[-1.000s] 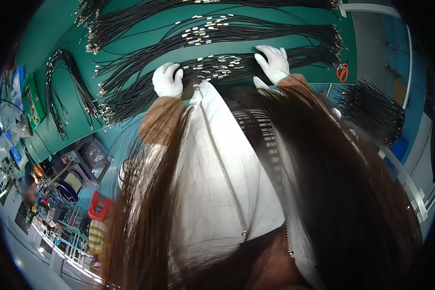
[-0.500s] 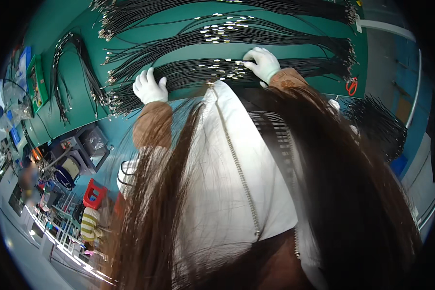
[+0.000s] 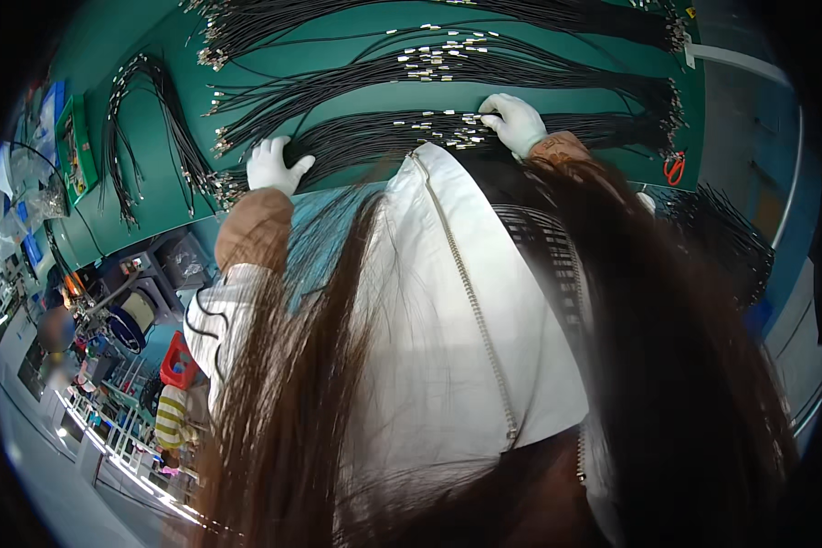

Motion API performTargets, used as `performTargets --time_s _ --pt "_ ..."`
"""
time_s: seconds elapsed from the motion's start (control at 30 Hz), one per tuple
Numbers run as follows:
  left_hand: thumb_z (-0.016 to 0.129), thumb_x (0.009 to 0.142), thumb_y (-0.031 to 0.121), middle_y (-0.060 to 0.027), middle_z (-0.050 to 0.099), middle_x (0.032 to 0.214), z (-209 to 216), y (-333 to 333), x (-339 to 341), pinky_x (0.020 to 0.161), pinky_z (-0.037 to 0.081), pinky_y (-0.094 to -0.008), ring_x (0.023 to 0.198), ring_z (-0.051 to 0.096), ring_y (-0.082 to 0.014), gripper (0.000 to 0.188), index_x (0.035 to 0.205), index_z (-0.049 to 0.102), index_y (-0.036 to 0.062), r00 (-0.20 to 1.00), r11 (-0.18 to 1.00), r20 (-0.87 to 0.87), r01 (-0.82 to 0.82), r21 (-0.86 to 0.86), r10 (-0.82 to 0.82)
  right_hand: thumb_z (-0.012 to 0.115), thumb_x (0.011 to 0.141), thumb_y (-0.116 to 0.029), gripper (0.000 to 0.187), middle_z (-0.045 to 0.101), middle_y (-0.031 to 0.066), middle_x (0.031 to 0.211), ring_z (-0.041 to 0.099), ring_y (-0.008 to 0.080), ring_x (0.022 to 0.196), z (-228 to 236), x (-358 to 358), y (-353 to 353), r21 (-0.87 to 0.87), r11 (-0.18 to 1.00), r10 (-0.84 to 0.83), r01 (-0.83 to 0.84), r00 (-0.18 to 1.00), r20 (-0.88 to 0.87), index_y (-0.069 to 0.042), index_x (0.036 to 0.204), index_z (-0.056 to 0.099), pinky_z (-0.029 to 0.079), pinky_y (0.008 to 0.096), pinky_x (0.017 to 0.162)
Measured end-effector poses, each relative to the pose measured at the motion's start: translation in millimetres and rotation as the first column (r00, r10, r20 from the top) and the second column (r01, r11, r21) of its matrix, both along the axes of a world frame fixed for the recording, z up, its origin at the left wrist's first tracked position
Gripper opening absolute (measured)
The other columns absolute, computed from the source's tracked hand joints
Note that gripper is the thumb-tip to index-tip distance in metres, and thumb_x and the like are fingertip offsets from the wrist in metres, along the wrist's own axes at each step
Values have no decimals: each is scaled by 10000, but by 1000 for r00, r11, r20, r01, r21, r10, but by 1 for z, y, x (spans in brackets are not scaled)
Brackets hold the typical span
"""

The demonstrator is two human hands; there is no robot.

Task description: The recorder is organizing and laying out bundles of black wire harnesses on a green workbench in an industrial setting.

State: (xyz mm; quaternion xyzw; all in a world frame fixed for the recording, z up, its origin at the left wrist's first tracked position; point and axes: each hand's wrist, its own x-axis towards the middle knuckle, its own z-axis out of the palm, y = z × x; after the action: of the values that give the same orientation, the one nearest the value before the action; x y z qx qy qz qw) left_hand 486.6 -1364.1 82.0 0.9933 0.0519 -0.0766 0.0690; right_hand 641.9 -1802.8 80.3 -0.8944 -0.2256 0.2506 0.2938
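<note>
While the left forearm is angled upward left of centre, the gloved left hand (image 3: 279, 167) is placed at the left part of the nearest black cable bundle (image 3: 361, 139), its thumb spread wide from its fingers. The bundle is stretched across the green bench (image 3: 384, 97) in the upper middle of the frame. Right of centre, the gloved right hand (image 3: 519, 124) is curved leftward, its fingers bent beside the bundle's white tags (image 3: 461, 130); whether a cable is pinched cannot be told.
</note>
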Motion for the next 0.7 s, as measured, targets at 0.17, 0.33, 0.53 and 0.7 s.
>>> performTargets --time_s 0.17,0.33,0.53,0.7 --pt "735 813 431 -113 660 1060 -11 2 7 870 497 -445 1024 619 -334 442 1097 651 103 985 989 -130 -124 -83 112 650 845 -219 207 636 126 962 606 338 998 -6 3 0 10 1000 -24 24 999 -33 -84 1001 637 471 428 868" --pt "702 862 337 -138 673 1029 6 26 25 848 495 -445 988 632 -362 322 1028 647 66 955 991 -294 -75 -114 39 651 850 -223 208 638 124 955 608 345 986 -14 4 -3 38 999 -2 4 999 -49 -73 994 637 474 428 861" --pt "744 823 193 -148 677 1164 35 17 37 910 490 -380 1083 642 -314 406 1203 641 94 790 899 -604 -333 -283 103 660 844 -198 201 644 129 965 621 331 965 2 4 -2 -11 998 -58 56 983 -176 -57 985 637 485 424 834" --pt "673 846 304 -195 637 1264 -33 43 6 991 455 -399 1180 603 -348 708 1487 423 133 904 770 -423 -228 -596 -59 646 886 -153 146 642 120 939 630 276 911 -13 9 1 3 999 52 -52 995 -83 -49 988 647 490 373 821"
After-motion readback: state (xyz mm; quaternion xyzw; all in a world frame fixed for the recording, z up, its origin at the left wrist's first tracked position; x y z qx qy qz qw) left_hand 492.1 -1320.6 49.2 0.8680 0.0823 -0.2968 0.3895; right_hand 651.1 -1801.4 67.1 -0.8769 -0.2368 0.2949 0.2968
